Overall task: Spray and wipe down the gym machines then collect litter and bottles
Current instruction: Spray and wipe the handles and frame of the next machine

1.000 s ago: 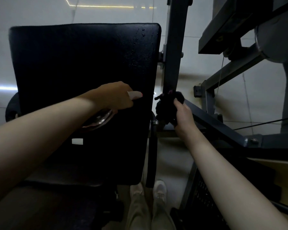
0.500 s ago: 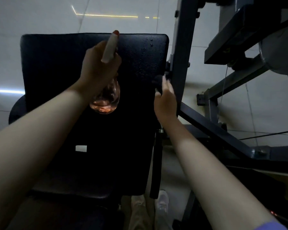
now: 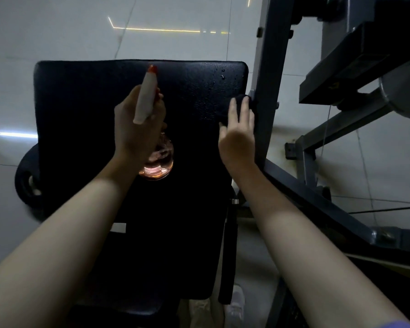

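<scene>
A black padded backrest (image 3: 85, 95) of a gym machine fills the middle of the view, with water droplets near its top right corner. My left hand (image 3: 135, 131) grips a spray bottle (image 3: 147, 98) with a white head, a red nozzle tip and a clear rounded body of pinkish liquid. The nozzle points toward the top of the pad. My right hand (image 3: 237, 136) lies flat with straight fingers, pressing a dark cloth (image 3: 244, 102) against the pad's right edge. Most of the cloth is hidden under the fingers.
A grey steel upright (image 3: 270, 74) stands right beside the pad, with slanted frame bars (image 3: 317, 200) and a weight housing (image 3: 365, 55) further right. A black roller pad (image 3: 26, 178) sits at the left. The floor is pale tile (image 3: 57, 27). My shoes (image 3: 237, 306) show below.
My right hand has moved the cloth from the frame post onto the pad's right edge. My left hand raised the spray bottle upright over the pad and holds it there.
</scene>
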A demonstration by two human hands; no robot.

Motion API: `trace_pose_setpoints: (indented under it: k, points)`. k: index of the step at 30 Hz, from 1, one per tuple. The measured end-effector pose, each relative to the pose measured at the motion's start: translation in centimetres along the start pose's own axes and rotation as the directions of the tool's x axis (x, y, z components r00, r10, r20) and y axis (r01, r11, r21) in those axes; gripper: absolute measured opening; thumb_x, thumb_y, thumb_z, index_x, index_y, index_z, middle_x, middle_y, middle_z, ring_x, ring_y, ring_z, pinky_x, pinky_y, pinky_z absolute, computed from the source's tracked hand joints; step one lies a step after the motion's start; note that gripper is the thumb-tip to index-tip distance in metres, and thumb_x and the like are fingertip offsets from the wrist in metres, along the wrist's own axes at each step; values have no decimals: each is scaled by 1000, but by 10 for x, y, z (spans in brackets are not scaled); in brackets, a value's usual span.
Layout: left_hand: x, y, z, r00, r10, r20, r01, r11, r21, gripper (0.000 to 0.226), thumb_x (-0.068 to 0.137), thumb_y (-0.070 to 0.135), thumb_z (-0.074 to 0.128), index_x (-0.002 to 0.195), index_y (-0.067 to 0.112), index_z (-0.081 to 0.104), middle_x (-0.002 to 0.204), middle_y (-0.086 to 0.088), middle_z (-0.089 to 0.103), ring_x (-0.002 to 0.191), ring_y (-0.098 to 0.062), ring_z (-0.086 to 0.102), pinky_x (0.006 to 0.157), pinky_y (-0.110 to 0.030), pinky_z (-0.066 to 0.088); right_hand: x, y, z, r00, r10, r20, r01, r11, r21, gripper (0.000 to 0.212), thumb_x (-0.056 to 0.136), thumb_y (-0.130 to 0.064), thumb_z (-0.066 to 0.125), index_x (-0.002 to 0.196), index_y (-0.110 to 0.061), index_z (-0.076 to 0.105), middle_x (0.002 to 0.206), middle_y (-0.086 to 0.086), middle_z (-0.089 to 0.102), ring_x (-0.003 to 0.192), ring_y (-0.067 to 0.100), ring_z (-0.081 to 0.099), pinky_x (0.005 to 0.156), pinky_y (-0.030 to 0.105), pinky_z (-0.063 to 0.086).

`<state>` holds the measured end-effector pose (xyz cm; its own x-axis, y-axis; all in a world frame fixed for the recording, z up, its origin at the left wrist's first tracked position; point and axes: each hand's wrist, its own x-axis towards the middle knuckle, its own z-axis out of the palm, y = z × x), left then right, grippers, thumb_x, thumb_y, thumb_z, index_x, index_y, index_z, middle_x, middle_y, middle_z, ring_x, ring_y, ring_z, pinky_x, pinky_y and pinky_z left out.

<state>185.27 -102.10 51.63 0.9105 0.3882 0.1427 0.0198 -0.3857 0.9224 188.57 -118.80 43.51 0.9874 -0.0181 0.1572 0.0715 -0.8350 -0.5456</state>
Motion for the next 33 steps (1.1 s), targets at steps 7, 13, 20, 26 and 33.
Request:
trace_pose_setpoints:
  k: [7, 13, 20, 26, 33]
  points:
    - [1, -4, -1, 999, -2, -34, 1, 999, -34, 21, 86, 8, 57, 86, 29, 63, 86, -3, 67, 64, -21, 64, 59, -38, 57, 6, 21, -6, 971, -220, -90, 210, 972, -108, 56, 70, 14, 55, 124, 3, 58, 129, 24, 55, 114, 43, 54, 88, 44, 51]
    - [1, 0, 1, 1000, -10, -21, 9, 999, -47, 23, 87, 3, 56, 87, 25, 63, 79, 4, 65, 59, -8, 62, 56, -28, 56, 77, -11, -10, 996, -26, 89, 38, 989, -143, 54, 98, -15, 41, 149, -14, 23, 158, 14, 1, 145, 31, 3, 114, 37, 16]
    - [-6, -5, 2, 998, -22, -65, 20, 1000, -20, 26, 79, 8, 54, 97, 23, 66, 89, 6, 68, 72, -19, 67, 68, -43, 58, 102, -31, 5, 992, -86, 91, 104, 971, -214, 53, 96, -8, 37, 148, -9, 23, 157, 14, 10, 145, 30, 5, 115, 36, 12]
    - [1, -7, 0, 997, -29, -74, 26, 999, -40, 30, 78, 6, 53, 89, 31, 65, 81, 14, 68, 65, -6, 64, 63, -29, 56, 81, -34, 4, 882, -377, 285, 451, 850, -273, 55, 98, -25, 38, 149, -17, 21, 158, 4, 13, 145, 23, 12, 112, 34, 15]
    - [-2, -8, -5, 997, -43, -68, 37, 996, -82, 25, 76, 8, 51, 85, 28, 64, 73, 15, 66, 58, -17, 64, 56, -25, 53, 106, -25, -7, 984, -79, 161, 127, 942, -311, 55, 98, -33, 38, 149, -19, 21, 158, 10, 8, 145, 30, 2, 117, 43, 1]
